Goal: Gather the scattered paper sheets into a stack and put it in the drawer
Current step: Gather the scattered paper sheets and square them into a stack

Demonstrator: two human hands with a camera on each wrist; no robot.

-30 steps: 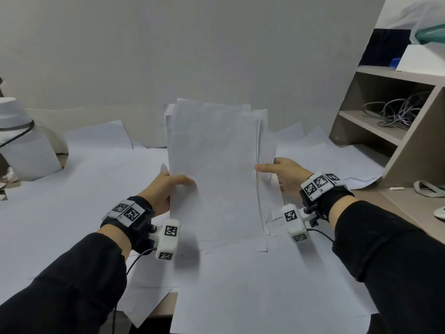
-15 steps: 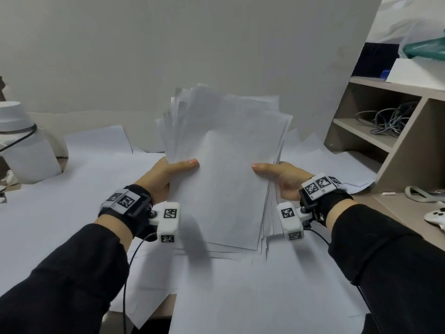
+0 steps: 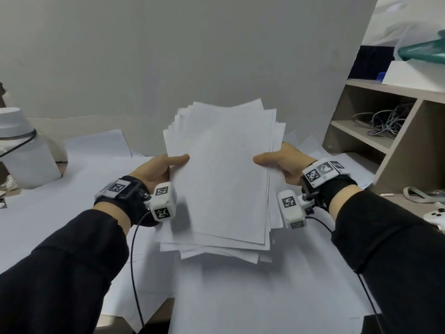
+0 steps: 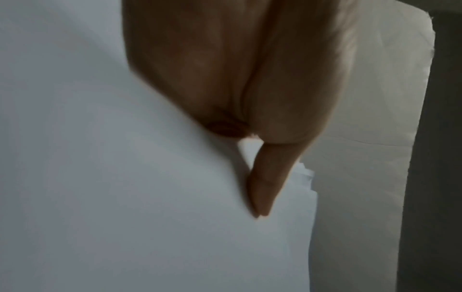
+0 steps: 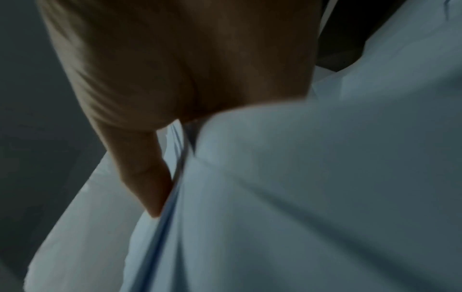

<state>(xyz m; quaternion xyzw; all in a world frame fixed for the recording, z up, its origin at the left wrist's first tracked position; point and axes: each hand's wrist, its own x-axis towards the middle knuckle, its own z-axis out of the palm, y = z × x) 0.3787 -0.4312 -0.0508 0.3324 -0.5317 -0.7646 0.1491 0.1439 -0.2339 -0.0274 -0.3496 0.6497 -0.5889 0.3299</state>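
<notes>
A loose stack of white paper sheets is held tilted above the desk, its edges uneven and fanned at the top and bottom. My left hand grips the stack's left edge, thumb on the front sheet. My right hand grips its right edge the same way. In the left wrist view the left hand pinches the paper. In the right wrist view the right hand holds the sheets' edge. No drawer is in view.
More white sheets cover the desk under and around the stack. A white lamp base stands at the left. A wooden shelf unit with cables stands at the right, with a white controller beside it.
The stack has been lifted off the desk and its sheets have drawn closer together. Both hands rose and hold its side edges higher than before.
</notes>
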